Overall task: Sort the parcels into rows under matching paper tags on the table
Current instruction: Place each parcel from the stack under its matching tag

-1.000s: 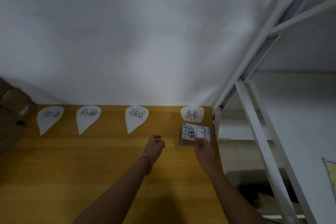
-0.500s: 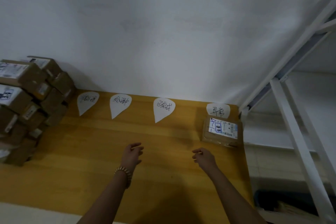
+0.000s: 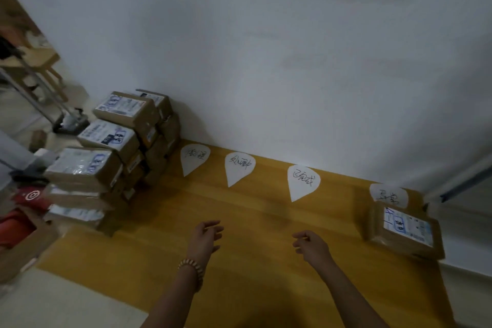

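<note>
- My left grip [image 3: 206, 235] hovers over the yellow wooden surface [image 3: 266, 269], fingers loosely curled and released, grasping nothing.
- My right grip [image 3: 310, 245] hangs just beside it, near the middle of the surface, likewise slack and empty.
- A bead bracelet [image 3: 191, 270] circles my left wrist.
- Four white teardrop paper tags lie in a row along the wall [image 3: 266, 61], each with black handwriting.
- The first tag [image 3: 194, 158] and second tag [image 3: 239, 166] carry characters too smeared for me to read.
- The third tag [image 3: 303, 181] appears to read 已完成.
- The fourth tag [image 3: 387, 194], at the far right, appears to read 异常.
- One brown sorted parcel [image 3: 404, 231] sits right below the fourth tag, covering its tip, close to the surface's right edge.
- Its white shipping label [image 3: 406, 226] shows a blue-framed box with handwritten marks, blue pen strokes at the left and fine print I cannot make out.
- The stack of parcels [image 3: 114, 157] is piled at the surface's left end, against the wall and beside the first tag; their top labels show similar blue-framed boxes, the writing unreadable.
- Further left, off the surface, a red item [image 3: 32, 196] bears a white circular logo.
</note>
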